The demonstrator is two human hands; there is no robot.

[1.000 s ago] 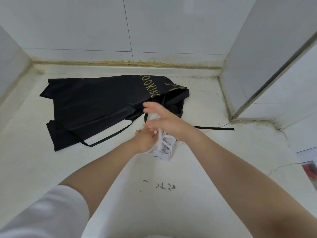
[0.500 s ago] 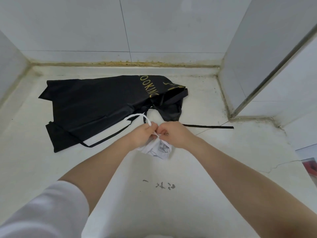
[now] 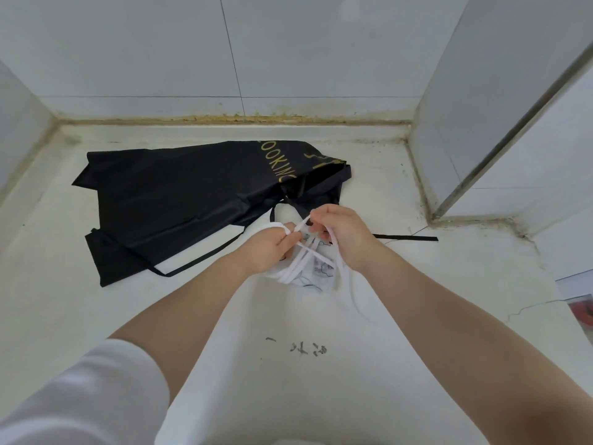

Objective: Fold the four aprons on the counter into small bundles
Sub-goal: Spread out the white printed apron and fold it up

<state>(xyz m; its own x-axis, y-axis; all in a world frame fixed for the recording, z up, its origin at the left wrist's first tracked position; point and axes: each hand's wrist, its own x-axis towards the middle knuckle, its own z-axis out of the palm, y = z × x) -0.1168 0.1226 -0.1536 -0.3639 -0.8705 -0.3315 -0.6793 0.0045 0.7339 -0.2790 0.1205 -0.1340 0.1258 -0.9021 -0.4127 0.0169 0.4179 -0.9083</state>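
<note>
Head view, wide and bent at the edges. Hidden or hard to read: most of the white bundle [image 3: 316, 271] covered by both hands, only a crumpled corner with a dark printed pattern showing at 5 o'clock of them; fingertips of the left hand [image 3: 269, 248] tucked under and out of sight; gold lettering on the black apron [image 3: 192, 200] partly lost in a fold, "OOKING" legible; small dark marks [image 3: 308, 348] on the counter [image 3: 401, 364] too smudged to read; a red object [image 3: 585, 311] cut off at the right edge, at 3 o'clock.

From the left: a white sleeve [image 3: 80, 396] at 7 o'clock, cut off by the frame. Black apron lying flat toward 10 o'clock, long axis running from 8 o'clock to 2 o'clock, lettered end toward 2 o'clock, one black tie [image 3: 199, 258] trailing along its near edge, another [image 3: 406, 237] stretched toward 3 o'clock past the right wrist. At centre, left hand curled, pinching a loop of white strap [image 3: 308, 248] and resting on the bundle. Right hand [image 3: 343, 239] just beside it, fingers bent, pinching the same strap, a loose length hanging down past the wrist toward 5 o'clock. Bundle on the counter, just in front of the black apron's near edge, wrapped by crossing strap.

Counted: two aprons in view, one black and spread, one white and bundled; two hands.
</note>
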